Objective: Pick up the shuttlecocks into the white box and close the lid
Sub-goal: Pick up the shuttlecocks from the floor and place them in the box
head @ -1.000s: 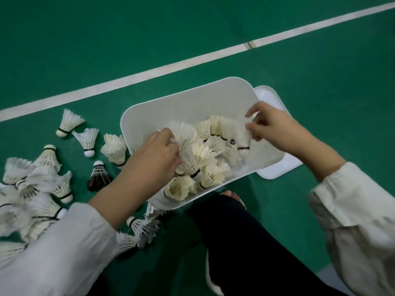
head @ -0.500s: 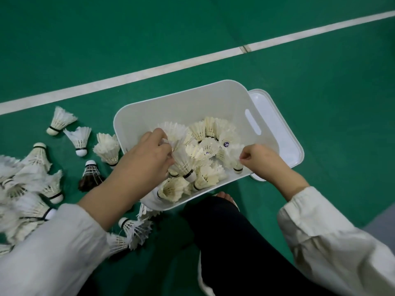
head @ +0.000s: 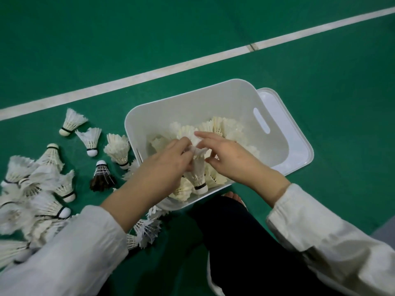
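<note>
White plastic: the white box (head: 192, 103) sits open on the green floor (head: 320, 60). Its lid (head: 299, 144) lies flat at the right end, partly under or behind the box (can't tell which). A pile of shuttlecocks (head: 233, 127) fills the box bottom.

Both hands are over the near half of the box. The left hand (head: 168, 161) has fingers curled round the feather skirt of one held shuttlecock (head: 197, 174), cork end down toward the near wall. The right hand (head: 230, 159) meets it from the other side, forefinger stretched over the feather tips, thumb against the skirt. Pinch or plain touch, cannot tell.

Loose shuttlecocks (head: 32, 189) are heaped on the floor left of the box, with a few singles nearer it. One dark shuttlecock (head: 102, 176) stands cork up among them. A white court line (head: 149, 71) runs diagonally behind, and a dark trouser leg (head: 245, 242) is just below the box.
</note>
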